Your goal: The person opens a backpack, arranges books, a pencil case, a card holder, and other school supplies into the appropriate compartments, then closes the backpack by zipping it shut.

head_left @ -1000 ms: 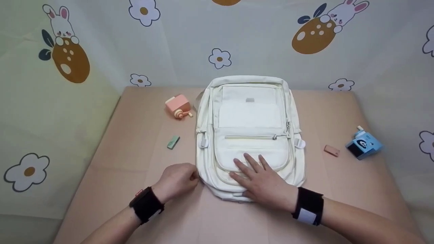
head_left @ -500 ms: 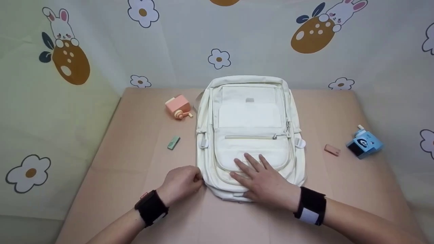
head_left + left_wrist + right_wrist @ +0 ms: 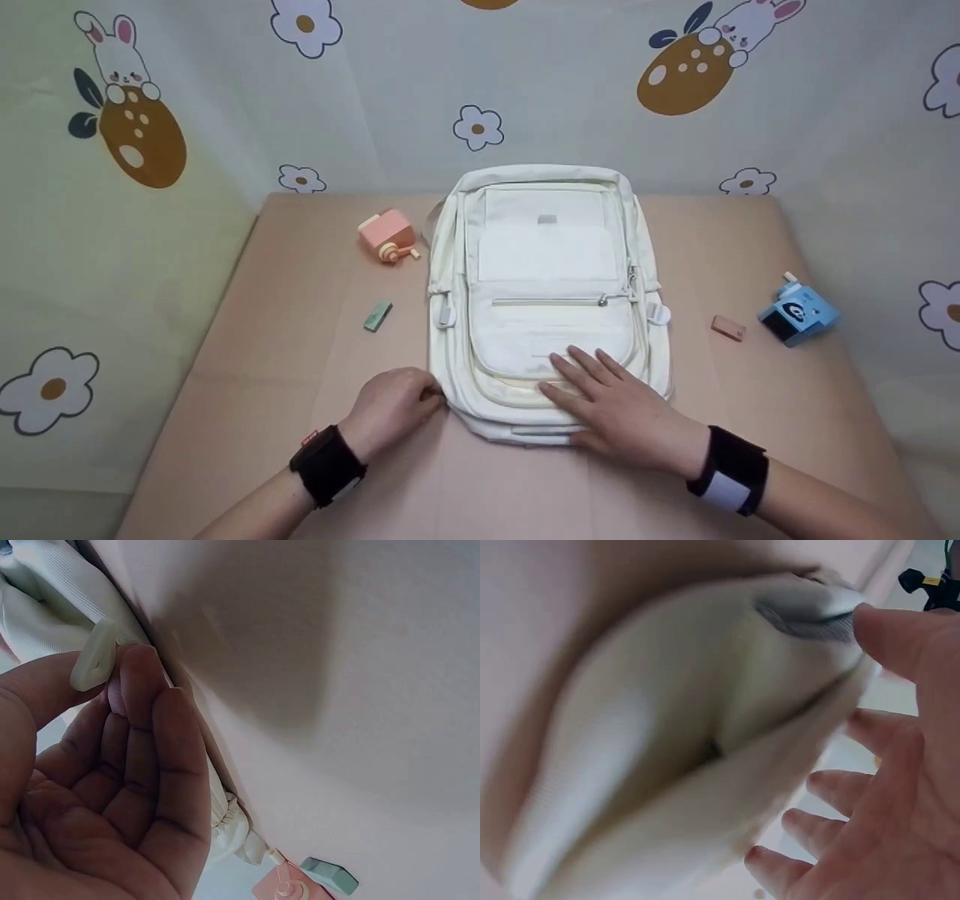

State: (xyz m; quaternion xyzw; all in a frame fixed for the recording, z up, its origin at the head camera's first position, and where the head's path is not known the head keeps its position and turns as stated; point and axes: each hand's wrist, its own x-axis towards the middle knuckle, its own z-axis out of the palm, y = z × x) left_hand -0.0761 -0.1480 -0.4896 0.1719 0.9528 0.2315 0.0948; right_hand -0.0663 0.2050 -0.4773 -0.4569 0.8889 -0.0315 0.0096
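A cream backpack lies front up on the table. At its lower left corner my left hand pinches a small pale plastic tab between thumb and forefinger, seen in the left wrist view. The tab's exact kind is unclear. My right hand lies over the backpack's lower right front, fingers straight and spread. In the right wrist view, its thumb is close to a grey fabric piece at the bag's bottom edge; I cannot tell whether they touch.
A pink pencil sharpener with a crank and a green eraser lie left of the bag. To its right are a pink eraser and a blue pencil sharpener. Patterned cloth surrounds the table.
My right hand has slid right and slightly down across the bag's front. The left hand stays at the lower left corner. The whole head view has shifted a little.
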